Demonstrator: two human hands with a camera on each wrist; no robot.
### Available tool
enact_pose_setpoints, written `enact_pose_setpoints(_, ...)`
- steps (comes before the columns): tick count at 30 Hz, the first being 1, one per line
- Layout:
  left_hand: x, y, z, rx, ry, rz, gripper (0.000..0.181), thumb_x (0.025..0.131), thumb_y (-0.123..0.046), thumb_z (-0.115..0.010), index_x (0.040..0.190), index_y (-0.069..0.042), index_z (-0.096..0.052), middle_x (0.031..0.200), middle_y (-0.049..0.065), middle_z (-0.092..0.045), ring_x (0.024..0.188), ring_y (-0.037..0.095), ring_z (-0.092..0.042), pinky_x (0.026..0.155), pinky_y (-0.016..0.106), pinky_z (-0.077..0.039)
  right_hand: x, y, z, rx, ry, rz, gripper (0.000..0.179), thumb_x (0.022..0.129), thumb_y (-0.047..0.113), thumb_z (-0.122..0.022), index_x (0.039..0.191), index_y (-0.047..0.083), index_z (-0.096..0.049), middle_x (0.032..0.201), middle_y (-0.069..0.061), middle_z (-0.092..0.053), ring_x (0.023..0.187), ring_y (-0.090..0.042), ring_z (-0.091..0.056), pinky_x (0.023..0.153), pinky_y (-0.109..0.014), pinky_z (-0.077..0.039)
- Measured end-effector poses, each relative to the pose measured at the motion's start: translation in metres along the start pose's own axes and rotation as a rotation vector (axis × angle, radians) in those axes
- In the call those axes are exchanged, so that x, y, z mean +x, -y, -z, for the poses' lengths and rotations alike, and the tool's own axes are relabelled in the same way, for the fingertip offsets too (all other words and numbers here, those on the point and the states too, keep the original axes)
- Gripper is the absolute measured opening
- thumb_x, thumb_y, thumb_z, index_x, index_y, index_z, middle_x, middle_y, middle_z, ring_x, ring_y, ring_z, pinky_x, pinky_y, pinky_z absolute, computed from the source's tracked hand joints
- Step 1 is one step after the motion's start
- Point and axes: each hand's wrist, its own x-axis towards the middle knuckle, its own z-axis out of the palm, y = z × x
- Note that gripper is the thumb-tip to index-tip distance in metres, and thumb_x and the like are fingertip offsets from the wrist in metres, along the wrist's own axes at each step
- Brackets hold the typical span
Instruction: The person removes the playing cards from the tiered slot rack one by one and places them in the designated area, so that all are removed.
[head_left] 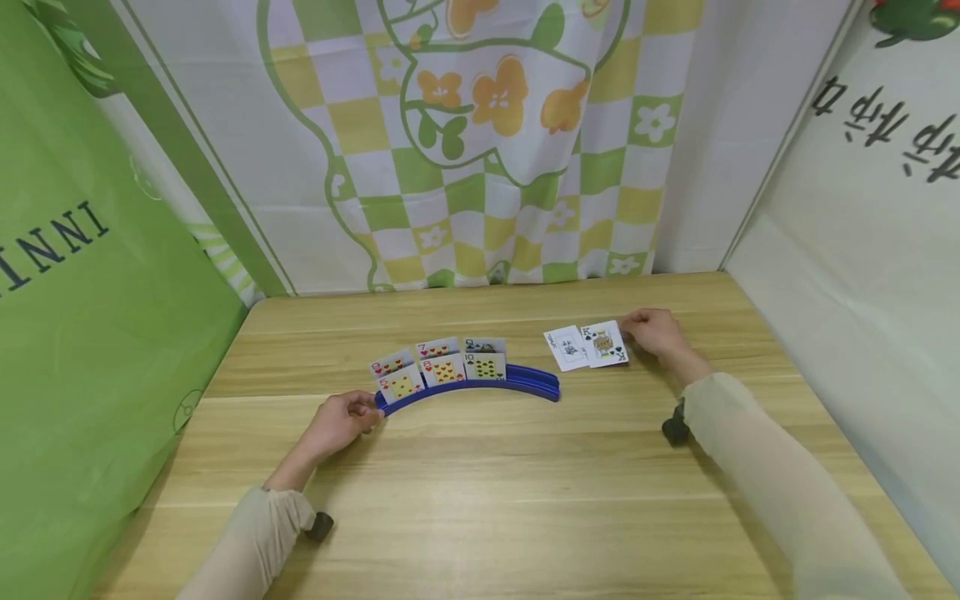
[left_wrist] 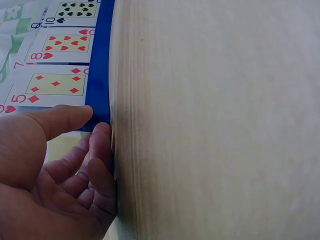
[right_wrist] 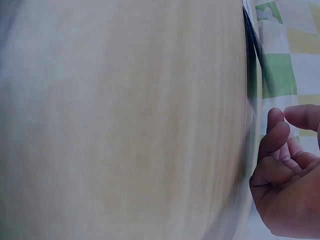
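Note:
My left hand (head_left: 341, 422) pinches the left end of a curved blue card holder (head_left: 534, 382), thumb on its front. In the holder's front row stand a five of diamonds (left_wrist: 55, 85), an eight of hearts (left_wrist: 65, 44) and a ten of spades (left_wrist: 75, 11). Behind them are another hearts card (head_left: 390, 364), a seven of hearts (head_left: 437, 346) and a queen (head_left: 487, 343), partly hidden. Right of the holder, my right hand (head_left: 656, 333) pinches the right edge of a king of spades (head_left: 603, 344). The king overlaps a black-and-white joker (head_left: 566, 348).
The wooden table (head_left: 480, 500) carries the holder and cards. A patterned curtain (head_left: 495, 208) hangs along the back edge. A green sheet (head_left: 97, 333) borders the left side, a white sheet (head_left: 862, 275) the right. Dark wrist devices (head_left: 321, 527) sit below both sleeves.

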Motion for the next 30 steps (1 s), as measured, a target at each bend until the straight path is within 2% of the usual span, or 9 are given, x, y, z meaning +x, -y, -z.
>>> enact_pose_setpoints(5,0.000,0.001,0.000,-0.001,-0.004,0.010,0.039,0.093,-0.020,-0.068,0.123,0.004,-0.063,0.096,0.010,-0.071,0.078,0.014,-0.063,0.069,0.029,-0.052,-0.002,0.001,0.001,-0.002,-0.002,0.015,0.037,0.101,0.022,-0.053,0.124,-0.006,-0.061,0.122,-0.027,-0.065,0.109,-0.033,-0.059,0.084,-0.028,-0.044)
enact_pose_setpoints(12,0.000,0.002,0.000,-0.004,0.003,0.009,0.039,0.093,-0.020,-0.068,0.123,0.004,-0.062,0.096,0.009,-0.071,0.078,0.014,-0.063,0.069,0.028,-0.051,-0.005,0.006,0.001,0.010,0.013,0.011,0.037,0.102,0.023,-0.053,0.126,-0.003,-0.061,0.122,-0.024,-0.064,0.100,-0.024,-0.059,0.079,-0.025,-0.047)
enact_pose_setpoints(22,0.001,0.000,0.000,-0.001,0.000,0.010,0.040,0.093,-0.019,-0.069,0.124,0.004,-0.062,0.095,0.009,-0.071,0.077,0.014,-0.063,0.067,0.027,-0.050,-0.012,0.017,0.002,0.045,0.015,0.049,0.035,0.102,0.020,-0.051,0.126,-0.004,-0.061,0.122,-0.025,-0.064,0.106,-0.028,-0.059,0.081,-0.025,-0.047)
enact_pose_setpoints(30,0.001,0.001,0.000,-0.005,0.008,0.013,0.039,0.093,-0.021,-0.068,0.123,0.003,-0.063,0.095,0.009,-0.071,0.077,0.014,-0.063,0.067,0.028,-0.050,-0.016,0.021,-0.001,0.133,0.028,0.036,0.035,0.103,0.019,-0.051,0.126,-0.006,-0.060,0.110,-0.020,-0.068,0.088,-0.017,-0.062,0.073,-0.023,-0.053)
